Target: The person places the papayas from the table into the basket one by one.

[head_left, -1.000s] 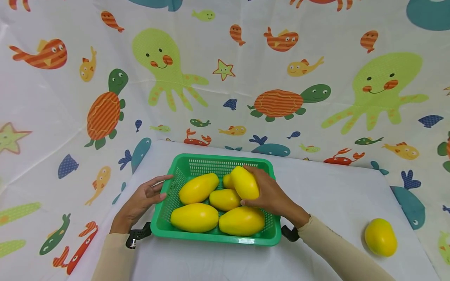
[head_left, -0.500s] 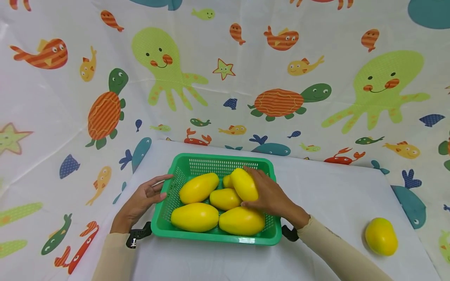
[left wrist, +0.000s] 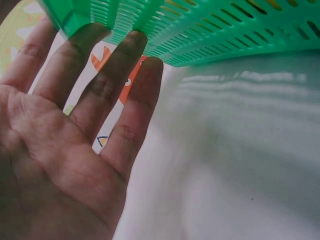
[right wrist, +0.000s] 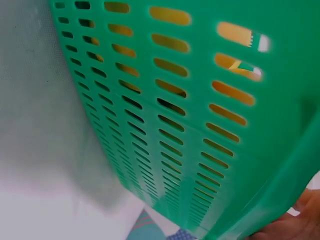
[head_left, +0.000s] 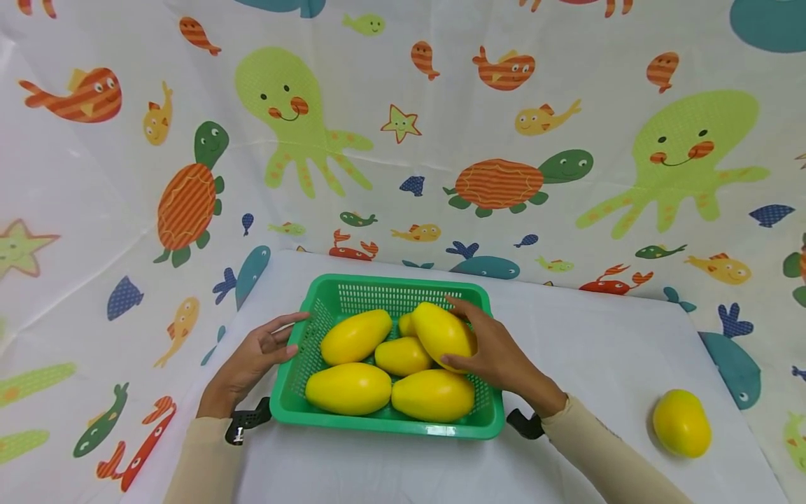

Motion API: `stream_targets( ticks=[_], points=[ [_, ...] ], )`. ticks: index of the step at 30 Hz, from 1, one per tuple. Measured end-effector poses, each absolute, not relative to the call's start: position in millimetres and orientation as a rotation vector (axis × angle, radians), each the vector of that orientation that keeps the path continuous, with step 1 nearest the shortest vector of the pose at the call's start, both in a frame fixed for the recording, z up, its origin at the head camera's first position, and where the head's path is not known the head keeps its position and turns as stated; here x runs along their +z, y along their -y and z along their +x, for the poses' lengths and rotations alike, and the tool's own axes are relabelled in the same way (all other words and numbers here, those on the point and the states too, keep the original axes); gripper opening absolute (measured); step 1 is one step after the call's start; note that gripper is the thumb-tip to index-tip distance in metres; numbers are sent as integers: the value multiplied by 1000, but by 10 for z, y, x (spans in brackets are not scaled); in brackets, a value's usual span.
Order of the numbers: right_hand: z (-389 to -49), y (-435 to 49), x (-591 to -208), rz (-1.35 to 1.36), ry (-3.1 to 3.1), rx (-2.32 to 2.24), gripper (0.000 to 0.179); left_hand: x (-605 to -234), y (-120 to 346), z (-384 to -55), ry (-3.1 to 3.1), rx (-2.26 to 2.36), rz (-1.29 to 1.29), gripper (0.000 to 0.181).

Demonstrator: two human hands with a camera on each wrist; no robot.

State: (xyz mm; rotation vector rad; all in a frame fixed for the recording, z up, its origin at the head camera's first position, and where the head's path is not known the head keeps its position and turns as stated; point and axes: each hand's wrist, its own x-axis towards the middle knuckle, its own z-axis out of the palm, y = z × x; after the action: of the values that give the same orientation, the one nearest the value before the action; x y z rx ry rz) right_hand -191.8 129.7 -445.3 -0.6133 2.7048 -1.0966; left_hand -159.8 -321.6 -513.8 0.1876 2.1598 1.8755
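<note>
A green plastic basket (head_left: pixel 384 425) stands on the white table and holds several yellow mangoes, among them a front-left mango (head_left: pixel 348 389) and a front-right mango (head_left: pixel 433 396). My left hand (head_left: pixel 257 353) is at the basket's left side, fingers extended and fingertips right at the wall; the left wrist view shows its spread fingers (left wrist: pixel 127 135). My right hand (head_left: pixel 497 350) reaches over the right side, fingers parted around an upper-right mango (head_left: pixel 443 336) that rests among the others. Its thumb overlaps that mango's lower end, and the index finger stands off its upper side. Right wrist view: the basket wall hides most of this hand.
One more yellow mango (head_left: pixel 681 423) lies on the white table (head_left: pixel 585 350) at the right. A white curtain (head_left: pixel 403 77) printed with sea animals hangs behind the table and at its left. Black wrist straps (head_left: pixel 248 420) sit beside the basket's front corners.
My right hand has drawn back to the right and its fingers have loosened from the upper-right mango, which now lies slightly lower and further right. The left hand has stayed still.
</note>
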Motion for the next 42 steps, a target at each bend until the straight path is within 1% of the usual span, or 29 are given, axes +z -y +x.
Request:
stream_targets(
  ticks=[6,16,25,34,42],
  points=[
    [-1832,-1458,-4389,-508,-2784,-1177,100,-5146,3206,-1597,-2182,1846,171,58],
    [-1648,-1945,-4284,-300,-3040,-1306,104,-5155,3223,-1603,-2165,1866,196,58],
    [-1408,-2485,-4283,193,-3204,-1287,110,-5152,3226,-1598,-2195,1843,199,57],
    [-1324,-3070,-4423,834,-3121,-1082,112,-5160,3235,-1598,-2211,1823,202,57],
    [-1222,-3476,-4531,1116,-2902,-1032,117,-5165,3223,-1605,-2200,1820,172,57]
  ],
)
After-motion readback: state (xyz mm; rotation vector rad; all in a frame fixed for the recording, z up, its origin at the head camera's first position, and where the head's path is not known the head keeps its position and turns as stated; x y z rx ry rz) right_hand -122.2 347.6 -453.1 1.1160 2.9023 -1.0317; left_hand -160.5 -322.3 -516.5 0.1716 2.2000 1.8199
